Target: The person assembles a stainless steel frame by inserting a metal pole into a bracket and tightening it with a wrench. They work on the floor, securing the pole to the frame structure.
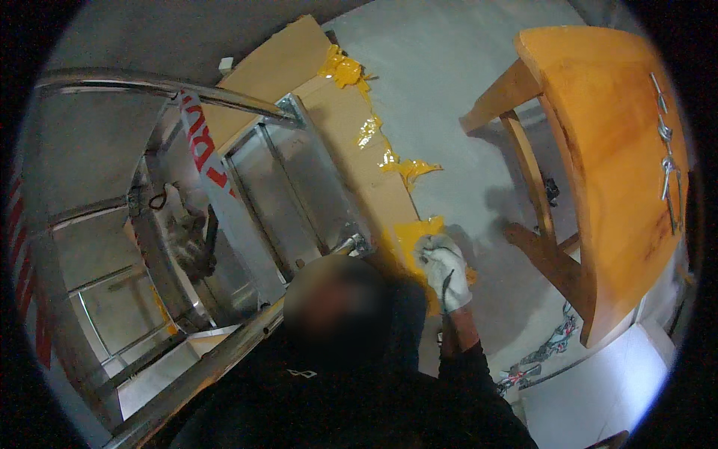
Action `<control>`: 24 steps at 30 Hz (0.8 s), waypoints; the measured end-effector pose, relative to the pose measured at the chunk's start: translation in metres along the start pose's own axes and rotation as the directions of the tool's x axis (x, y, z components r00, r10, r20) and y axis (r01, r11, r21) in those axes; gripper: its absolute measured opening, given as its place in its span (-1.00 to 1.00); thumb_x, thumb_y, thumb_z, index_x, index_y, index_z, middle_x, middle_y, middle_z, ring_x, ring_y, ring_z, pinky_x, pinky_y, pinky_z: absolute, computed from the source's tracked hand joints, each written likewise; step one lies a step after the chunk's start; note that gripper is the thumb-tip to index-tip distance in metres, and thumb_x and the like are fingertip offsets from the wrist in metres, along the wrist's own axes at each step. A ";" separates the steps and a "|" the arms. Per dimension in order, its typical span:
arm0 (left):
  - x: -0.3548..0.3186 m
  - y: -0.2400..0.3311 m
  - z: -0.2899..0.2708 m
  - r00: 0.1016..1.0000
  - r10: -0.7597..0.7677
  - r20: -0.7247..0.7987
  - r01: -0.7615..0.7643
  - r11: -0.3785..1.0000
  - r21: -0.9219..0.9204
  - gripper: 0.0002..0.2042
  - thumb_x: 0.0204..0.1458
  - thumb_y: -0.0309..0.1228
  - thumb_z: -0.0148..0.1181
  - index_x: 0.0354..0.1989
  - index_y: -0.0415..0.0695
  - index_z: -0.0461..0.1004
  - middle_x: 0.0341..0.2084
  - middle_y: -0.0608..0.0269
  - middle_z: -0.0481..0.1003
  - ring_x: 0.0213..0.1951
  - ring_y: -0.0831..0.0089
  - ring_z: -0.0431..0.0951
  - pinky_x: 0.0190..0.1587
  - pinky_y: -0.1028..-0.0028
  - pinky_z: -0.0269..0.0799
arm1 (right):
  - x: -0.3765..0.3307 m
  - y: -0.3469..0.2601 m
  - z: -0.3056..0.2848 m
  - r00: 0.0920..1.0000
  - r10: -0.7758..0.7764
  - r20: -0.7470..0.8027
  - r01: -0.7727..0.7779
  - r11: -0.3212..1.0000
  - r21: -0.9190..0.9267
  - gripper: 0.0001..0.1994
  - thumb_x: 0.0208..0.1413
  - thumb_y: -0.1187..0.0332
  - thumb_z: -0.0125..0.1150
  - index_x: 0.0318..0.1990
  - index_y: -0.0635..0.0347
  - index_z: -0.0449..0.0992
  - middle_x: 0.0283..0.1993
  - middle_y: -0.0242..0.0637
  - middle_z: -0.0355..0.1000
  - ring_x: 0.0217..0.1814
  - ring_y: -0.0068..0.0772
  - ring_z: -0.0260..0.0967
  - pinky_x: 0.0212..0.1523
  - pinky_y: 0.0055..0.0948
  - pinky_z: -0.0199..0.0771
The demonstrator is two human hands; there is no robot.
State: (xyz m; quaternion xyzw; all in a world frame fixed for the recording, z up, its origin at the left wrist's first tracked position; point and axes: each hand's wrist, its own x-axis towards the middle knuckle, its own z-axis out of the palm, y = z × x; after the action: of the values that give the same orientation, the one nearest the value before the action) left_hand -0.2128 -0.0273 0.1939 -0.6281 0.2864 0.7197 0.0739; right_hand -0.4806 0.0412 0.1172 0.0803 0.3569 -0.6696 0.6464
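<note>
I see the left hand amid bars of the metal frame at left; I cannot tell its grip. My right hand is half-curled by yellow tape, contents indistinct.

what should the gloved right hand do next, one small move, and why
I'd probably have the right hand press down the yellow tape beside it: the hand is close by, and farther along the edge of the cardboard the tape looks crumpled and sticks out over the floor.
</note>
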 end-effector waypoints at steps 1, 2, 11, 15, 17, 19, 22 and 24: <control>0.004 -0.012 -0.004 1.000 0.019 0.015 -0.019 0.999 -0.043 -0.83 -0.02 -0.34 0.12 -0.35 -0.19 0.39 -0.68 0.30 0.30 -0.67 0.49 0.28 -0.61 0.49 0.21 | 0.003 0.006 0.002 0.998 0.047 0.038 -0.050 0.995 0.082 -0.85 -0.04 0.57 -0.06 -0.32 0.25 0.42 -0.20 -0.13 0.38 -0.19 -0.20 0.40 -0.21 -0.30 0.40; 0.009 -0.024 -0.008 0.999 0.039 0.028 -0.036 0.995 -0.088 -0.82 -0.01 -0.33 0.11 -0.36 -0.18 0.39 -0.68 0.30 0.30 -0.67 0.49 0.28 -0.62 0.50 0.21 | 0.003 0.011 0.005 0.997 0.038 0.071 -0.042 0.998 0.049 -0.90 -0.04 0.56 -0.07 -0.37 0.23 0.38 -0.23 -0.13 0.37 -0.20 -0.19 0.39 -0.23 -0.30 0.39; 0.021 0.009 0.022 0.980 0.114 0.165 -0.016 0.865 -0.501 -0.84 0.05 -0.24 0.03 -0.46 -0.01 0.29 -0.70 0.45 0.15 -0.66 0.62 0.15 -0.60 0.54 0.07 | 0.014 -0.003 0.041 0.960 0.273 0.064 -0.269 0.961 -0.070 -0.92 0.07 0.44 -0.06 -0.32 0.20 0.37 -0.52 -0.37 0.32 -0.54 -0.60 0.22 -0.53 -0.63 0.20; 0.044 -0.007 0.002 0.929 0.126 0.349 0.124 0.781 -0.612 -0.86 0.11 -0.25 0.00 -0.42 0.03 0.25 -0.67 0.47 0.15 -0.61 0.62 0.15 -0.55 0.54 0.09 | 0.011 0.015 0.035 0.964 0.220 0.148 -0.149 0.910 -0.386 -0.75 0.03 0.40 0.08 -0.12 0.29 0.42 -0.47 -0.40 0.35 -0.46 -0.63 0.26 -0.43 -0.64 0.26; 0.042 -0.005 0.008 0.944 0.126 0.306 0.085 0.801 -0.593 -0.87 0.11 -0.26 0.01 -0.40 0.03 0.26 -0.68 0.47 0.15 -0.61 0.62 0.15 -0.54 0.54 0.10 | 0.005 0.027 0.040 0.958 0.065 0.281 0.140 0.746 -0.651 -0.65 -0.02 0.35 0.17 -0.06 0.29 0.41 -0.46 -0.42 0.35 -0.40 -0.62 0.29 -0.34 -0.63 0.30; 0.040 -0.004 0.009 0.949 0.129 0.288 0.063 0.818 -0.572 -0.88 0.11 -0.27 0.01 -0.39 0.03 0.26 -0.68 0.48 0.15 -0.61 0.62 0.16 -0.53 0.54 0.11 | -0.004 0.038 0.043 0.913 0.147 0.380 0.200 0.650 -0.733 -0.49 -0.16 0.27 0.33 0.01 0.18 0.39 -0.37 -0.34 0.42 -0.28 -0.51 0.38 -0.24 -0.51 0.37; 0.037 -0.012 0.005 0.955 0.173 0.242 -0.026 0.859 -0.511 -0.90 0.11 -0.29 0.00 -0.37 0.01 0.27 -0.67 0.49 0.16 -0.61 0.63 0.16 -0.53 0.55 0.13 | -0.017 0.062 0.047 0.892 -0.064 0.447 0.438 0.364 -0.822 -0.50 -0.18 0.22 0.34 -0.02 0.11 0.41 -0.28 -0.16 0.44 -0.23 -0.23 0.45 -0.24 -0.34 0.42; 0.041 -0.021 0.009 0.953 0.267 0.147 -0.187 0.893 -0.411 -0.89 0.11 -0.28 0.00 -0.36 0.00 0.29 -0.67 0.50 0.17 -0.62 0.65 0.17 -0.52 0.56 0.14 | -0.023 0.066 0.055 0.843 -0.145 0.518 0.530 0.060 -0.846 -0.52 -0.19 0.20 0.34 -0.05 0.08 0.42 -0.23 -0.11 0.44 -0.22 -0.10 0.44 -0.24 -0.27 0.44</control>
State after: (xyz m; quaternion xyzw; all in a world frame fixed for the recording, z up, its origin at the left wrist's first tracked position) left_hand -0.2193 -0.0160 0.1488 -0.5169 0.1993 0.8252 -0.1097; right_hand -0.3963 0.0340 0.1460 -0.5434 0.6072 -0.4126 0.4071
